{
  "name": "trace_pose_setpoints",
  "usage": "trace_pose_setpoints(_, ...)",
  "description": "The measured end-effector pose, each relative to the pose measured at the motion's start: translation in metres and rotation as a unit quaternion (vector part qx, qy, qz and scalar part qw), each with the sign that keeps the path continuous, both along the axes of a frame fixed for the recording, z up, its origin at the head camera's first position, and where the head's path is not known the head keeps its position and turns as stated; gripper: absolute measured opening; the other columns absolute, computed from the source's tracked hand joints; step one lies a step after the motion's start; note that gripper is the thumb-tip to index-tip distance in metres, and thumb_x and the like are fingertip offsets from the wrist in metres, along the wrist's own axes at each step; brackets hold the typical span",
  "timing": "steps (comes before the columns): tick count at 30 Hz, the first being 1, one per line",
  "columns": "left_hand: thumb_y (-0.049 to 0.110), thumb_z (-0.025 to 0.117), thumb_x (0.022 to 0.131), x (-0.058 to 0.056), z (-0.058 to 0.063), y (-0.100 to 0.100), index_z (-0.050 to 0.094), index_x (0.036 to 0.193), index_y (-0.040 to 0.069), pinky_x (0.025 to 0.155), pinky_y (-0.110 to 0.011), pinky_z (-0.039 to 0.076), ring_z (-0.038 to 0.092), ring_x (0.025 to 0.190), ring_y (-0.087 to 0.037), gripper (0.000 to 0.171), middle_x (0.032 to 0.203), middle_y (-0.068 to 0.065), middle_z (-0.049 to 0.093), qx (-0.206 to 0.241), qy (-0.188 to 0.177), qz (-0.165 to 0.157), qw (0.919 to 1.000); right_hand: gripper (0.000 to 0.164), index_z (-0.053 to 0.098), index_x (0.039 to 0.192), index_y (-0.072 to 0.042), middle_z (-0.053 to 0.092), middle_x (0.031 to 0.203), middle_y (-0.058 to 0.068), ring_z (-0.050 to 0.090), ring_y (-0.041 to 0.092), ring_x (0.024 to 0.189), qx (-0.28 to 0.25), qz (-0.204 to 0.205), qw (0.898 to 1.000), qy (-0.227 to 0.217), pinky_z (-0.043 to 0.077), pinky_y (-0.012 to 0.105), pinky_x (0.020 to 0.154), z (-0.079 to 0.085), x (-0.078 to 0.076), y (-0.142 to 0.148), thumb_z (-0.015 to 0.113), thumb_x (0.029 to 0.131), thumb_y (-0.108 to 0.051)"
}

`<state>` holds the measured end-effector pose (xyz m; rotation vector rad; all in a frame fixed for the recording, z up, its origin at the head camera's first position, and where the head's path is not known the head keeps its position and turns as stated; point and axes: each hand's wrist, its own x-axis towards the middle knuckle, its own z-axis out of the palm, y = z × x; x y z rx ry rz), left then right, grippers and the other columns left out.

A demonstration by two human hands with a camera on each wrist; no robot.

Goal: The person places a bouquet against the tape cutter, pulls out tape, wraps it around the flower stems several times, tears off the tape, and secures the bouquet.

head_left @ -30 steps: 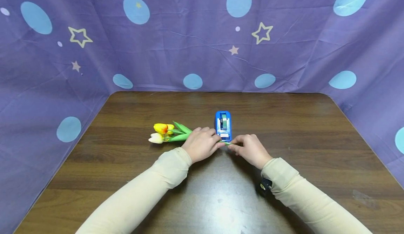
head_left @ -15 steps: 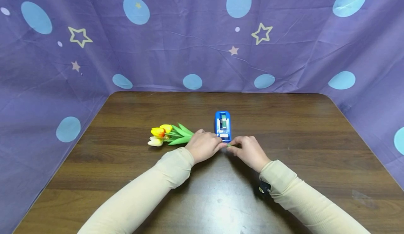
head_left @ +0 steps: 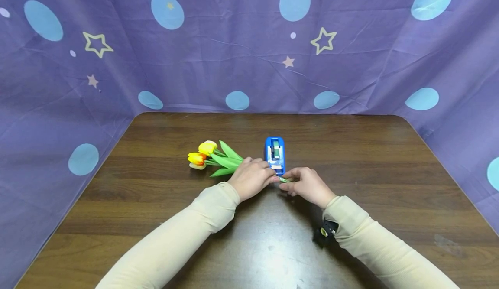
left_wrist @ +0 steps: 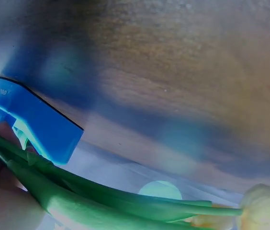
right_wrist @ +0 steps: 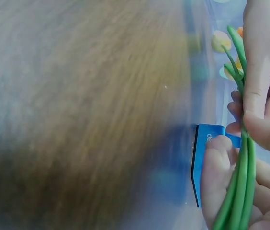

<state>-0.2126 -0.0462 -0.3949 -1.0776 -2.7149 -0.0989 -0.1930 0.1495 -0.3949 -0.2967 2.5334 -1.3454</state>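
A bunch of artificial tulips [head_left: 226, 162], with yellow, orange and pale heads and long green leaves, lies sideways above the tabletop, heads to the left. My left hand [head_left: 252, 180] grips it around the stems just below the leaves. Near the stem ends, my right hand [head_left: 308, 186] pinches the stems between thumb and fingers. Several green stems [right_wrist: 240, 187] run between both hands in the right wrist view. Just beyond the hands stands a blue tape dispenser [head_left: 275, 155] with a roll of tape in it; its near end is close to the left fingertips.
The brown wooden table [head_left: 351, 150] spreads out around the hands. Behind and beside it hangs a purple curtain [head_left: 249, 42] with blue dots and stars. A faint clear patch [head_left: 448, 245] shows on the table at the right.
The tulip bunch has turned in the hands: the heads have rolled and shifted slightly away, and the pale tulip in front is now mostly behind the orange one. Both hands stay nearly in place.
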Motion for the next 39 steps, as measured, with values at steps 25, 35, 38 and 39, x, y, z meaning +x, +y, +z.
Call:
trace_pose_setpoints(25, 0.044, 0.061, 0.095, 0.0021, -0.0026, -0.0015, 0.076, 0.098, 0.021, 0.075, -0.033, 0.049, 0.065, 0.087, -0.015, 0.027, 0.09, 0.004, 0.069, -0.005, 0.018, -0.027, 0.9995, 0.02, 0.067, 0.1, 0.002, 0.073, 0.081, 0.007, 0.065, 0.013, 0.063, 0.034, 0.061, 0.998, 0.0, 0.052, 0.028, 0.056, -0.0055, -0.0012, 0.0001, 0.057, 0.099, -0.016)
trace_pose_setpoints(35, 0.045, 0.064, 0.093, -0.0003, -0.0015, -0.0019, 0.076, 0.096, 0.02, 0.071, -0.032, 0.054, 0.066, 0.079, -0.016, 0.027, 0.087, 0.005, 0.07, 0.001, 0.016, -0.035, 0.9992, 0.016, 0.068, 0.097, 0.002, 0.073, 0.081, 0.007, 0.066, 0.012, 0.063, 0.024, 0.061, 0.998, 0.014, 0.053, 0.028, 0.057, -0.0069, -0.0026, 0.0006, 0.061, 0.097, -0.013)
trace_pose_setpoints(38, 0.046, 0.065, 0.091, -0.0006, -0.0004, -0.0016, 0.076, 0.093, 0.021, 0.069, -0.032, 0.053, 0.067, 0.079, -0.016, 0.027, 0.087, 0.005, 0.07, 0.005, 0.016, -0.032, 0.9994, 0.013, 0.069, 0.096, 0.001, 0.073, 0.081, 0.008, 0.066, 0.012, 0.063, 0.02, 0.059, 0.998, 0.024, 0.052, 0.028, 0.057, -0.0075, -0.0029, 0.0007, 0.062, 0.095, -0.009)
trace_pose_setpoints(39, 0.046, 0.065, 0.091, -0.0005, -0.0001, -0.0014, 0.075, 0.092, 0.02, 0.069, -0.032, 0.053, 0.067, 0.079, -0.016, 0.028, 0.087, 0.005, 0.071, 0.006, 0.015, -0.03, 0.9994, 0.012, 0.069, 0.095, 0.001, 0.073, 0.08, 0.008, 0.066, 0.012, 0.063, 0.019, 0.058, 0.998, 0.027, 0.052, 0.028, 0.057, -0.0077, -0.0028, 0.0007, 0.062, 0.095, -0.008)
